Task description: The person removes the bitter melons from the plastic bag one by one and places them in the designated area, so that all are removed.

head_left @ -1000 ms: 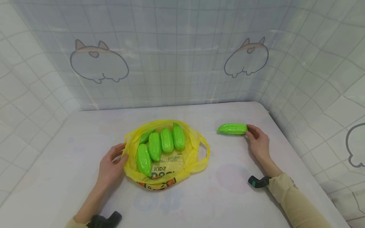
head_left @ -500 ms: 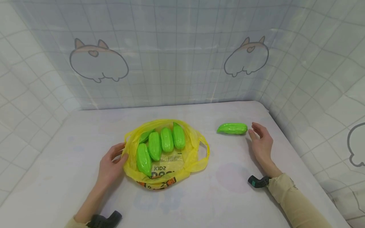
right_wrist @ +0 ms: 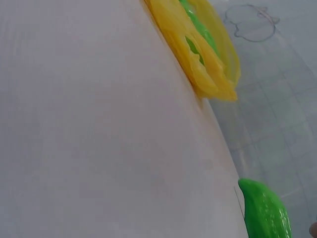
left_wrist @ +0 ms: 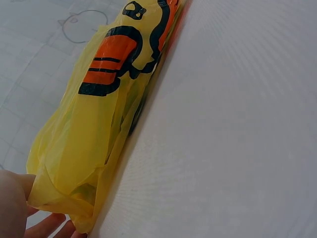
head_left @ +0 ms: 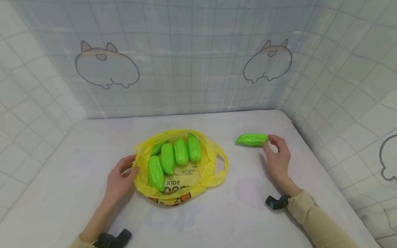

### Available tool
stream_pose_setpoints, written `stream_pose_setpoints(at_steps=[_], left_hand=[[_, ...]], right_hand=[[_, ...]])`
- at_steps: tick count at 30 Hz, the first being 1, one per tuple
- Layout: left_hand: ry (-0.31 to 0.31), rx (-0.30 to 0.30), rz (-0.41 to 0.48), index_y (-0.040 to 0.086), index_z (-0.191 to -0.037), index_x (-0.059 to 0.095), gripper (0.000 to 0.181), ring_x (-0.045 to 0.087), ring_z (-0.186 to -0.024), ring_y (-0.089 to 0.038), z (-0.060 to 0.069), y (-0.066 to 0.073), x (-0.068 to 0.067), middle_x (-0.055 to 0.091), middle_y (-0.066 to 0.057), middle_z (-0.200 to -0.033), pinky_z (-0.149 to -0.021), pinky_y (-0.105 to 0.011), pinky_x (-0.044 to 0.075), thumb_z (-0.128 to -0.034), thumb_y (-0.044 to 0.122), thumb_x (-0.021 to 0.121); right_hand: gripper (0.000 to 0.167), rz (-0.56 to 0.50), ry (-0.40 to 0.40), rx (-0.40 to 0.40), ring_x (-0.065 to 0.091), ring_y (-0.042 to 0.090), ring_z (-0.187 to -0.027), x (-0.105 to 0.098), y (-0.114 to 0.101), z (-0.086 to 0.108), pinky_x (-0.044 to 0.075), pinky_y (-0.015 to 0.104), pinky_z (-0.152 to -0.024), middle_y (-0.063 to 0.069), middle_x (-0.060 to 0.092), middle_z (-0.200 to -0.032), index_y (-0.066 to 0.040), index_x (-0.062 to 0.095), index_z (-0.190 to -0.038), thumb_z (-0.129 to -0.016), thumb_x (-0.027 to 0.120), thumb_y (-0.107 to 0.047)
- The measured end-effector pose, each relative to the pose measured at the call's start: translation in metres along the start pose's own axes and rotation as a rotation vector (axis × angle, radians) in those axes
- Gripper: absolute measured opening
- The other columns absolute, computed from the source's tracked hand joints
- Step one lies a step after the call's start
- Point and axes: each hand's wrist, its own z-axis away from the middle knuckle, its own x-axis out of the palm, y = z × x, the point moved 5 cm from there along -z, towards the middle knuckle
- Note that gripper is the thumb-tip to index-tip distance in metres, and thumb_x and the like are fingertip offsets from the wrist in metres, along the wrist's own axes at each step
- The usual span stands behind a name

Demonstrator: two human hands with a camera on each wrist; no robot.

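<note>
The left hand pinches the left rim of a yellow plastic bag, which lies with its mouth spread wide. Inside are several green, ridged, gourd-like vegetables. In the left wrist view, the fingers grip a fold of the bag. To the right of the bag, another green vegetable lies sideways on the table; the right hand pinches its blunt right end between thumb and fingers. Its tip shows low in the right wrist view, with one fingertip at the frame edge.
The white table has its back edge against a hanging tiled-pattern sheet with animal drawings. Similar sheets stand along the left and right sides. A bag handle loop spreads toward the right.
The right hand came off the single vegetable's end, moved slightly right, then returned left and took hold of that end again. The left hand and bag have stayed in place.
</note>
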Motion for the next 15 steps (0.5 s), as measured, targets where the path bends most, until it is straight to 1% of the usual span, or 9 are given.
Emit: stream_pose_setpoints(at_steps=[2,4,5,8,10,11,13,15], left_hand=[[-0.002,-0.004,-0.005,0.013,-0.144,0.050,0.045,0.055,-0.127,-0.031,0.000,0.000,0.000,0.054,-0.013,-0.144,-0.099,-0.025,0.051,-0.1017,0.027,0.055],[-0.005,-0.008,-0.008,0.013,-0.144,0.050,0.045,0.055,-0.128,-0.032,0.000,0.000,0.000,0.054,-0.013,-0.145,-0.101,-0.037,0.050,-0.1017,0.027,0.055],[-0.007,-0.011,-0.009,0.013,-0.144,0.049,0.045,0.054,-0.128,-0.032,0.000,0.000,-0.001,0.054,-0.013,-0.145,-0.101,-0.039,0.050,-0.1018,0.027,0.054],[-0.012,-0.018,-0.006,0.014,-0.144,0.049,0.045,0.054,-0.129,-0.032,0.000,-0.001,-0.001,0.053,-0.012,-0.146,-0.101,-0.033,0.051,-0.1019,0.028,0.054],[-0.014,-0.019,-0.005,0.014,-0.144,0.049,0.045,0.054,-0.129,-0.032,0.000,-0.001,0.000,0.053,-0.012,-0.146,-0.101,-0.032,0.051,-0.1019,0.028,0.054],[-0.014,-0.019,-0.005,0.014,-0.144,0.049,0.045,0.054,-0.129,-0.032,0.000,-0.001,0.000,0.053,-0.012,-0.146,-0.101,-0.034,0.050,-0.1019,0.028,0.054],[-0.012,-0.017,-0.002,0.013,-0.144,0.049,0.045,0.053,-0.129,-0.033,0.000,0.000,0.000,0.053,-0.013,-0.146,-0.103,-0.041,0.048,-0.1020,0.028,0.054],[-0.012,-0.016,0.003,0.013,-0.144,0.049,0.045,0.053,-0.129,-0.033,0.000,0.000,0.000,0.053,-0.014,-0.146,-0.103,-0.047,0.045,-0.1020,0.027,0.054]], right_hand=[[0.029,-0.024,-0.006,-0.025,0.058,0.018,-0.109,0.005,-0.004,0.003,0.041,0.015,-0.100,0.011,0.064,-0.123,0.000,0.066,-0.121,-0.091,0.069,-0.004],[0.030,-0.047,-0.017,-0.045,0.058,0.020,-0.109,0.010,-0.009,0.005,0.041,0.014,-0.100,0.012,0.064,-0.122,0.001,0.066,-0.120,-0.090,0.069,-0.001],[0.030,-0.059,-0.023,-0.053,0.059,0.021,-0.109,0.012,-0.011,0.007,0.041,0.014,-0.100,0.013,0.064,-0.122,0.001,0.066,-0.120,-0.090,0.070,0.000],[0.032,-0.095,-0.034,-0.096,0.060,0.026,-0.108,0.020,-0.017,0.011,0.041,0.015,-0.098,0.017,0.064,-0.120,0.002,0.066,-0.120,-0.088,0.071,0.004],[0.033,-0.113,-0.033,-0.125,0.061,0.030,-0.107,0.025,-0.021,0.013,0.042,0.016,-0.097,0.020,0.065,-0.117,0.003,0.067,-0.119,-0.086,0.072,0.005],[0.034,-0.118,-0.032,-0.136,0.061,0.030,-0.107,0.027,-0.022,0.014,0.042,0.016,-0.097,0.020,0.065,-0.116,0.003,0.067,-0.119,-0.086,0.073,0.006],[0.034,-0.114,-0.039,-0.148,0.061,0.030,-0.106,0.031,-0.025,0.016,0.042,0.016,-0.097,0.020,0.065,-0.116,0.004,0.066,-0.119,-0.085,0.073,0.006],[0.034,-0.092,-0.056,-0.150,0.061,0.028,-0.107,0.035,-0.028,0.018,0.041,0.015,-0.097,0.018,0.065,-0.117,0.003,0.066,-0.120,-0.086,0.073,0.004]])
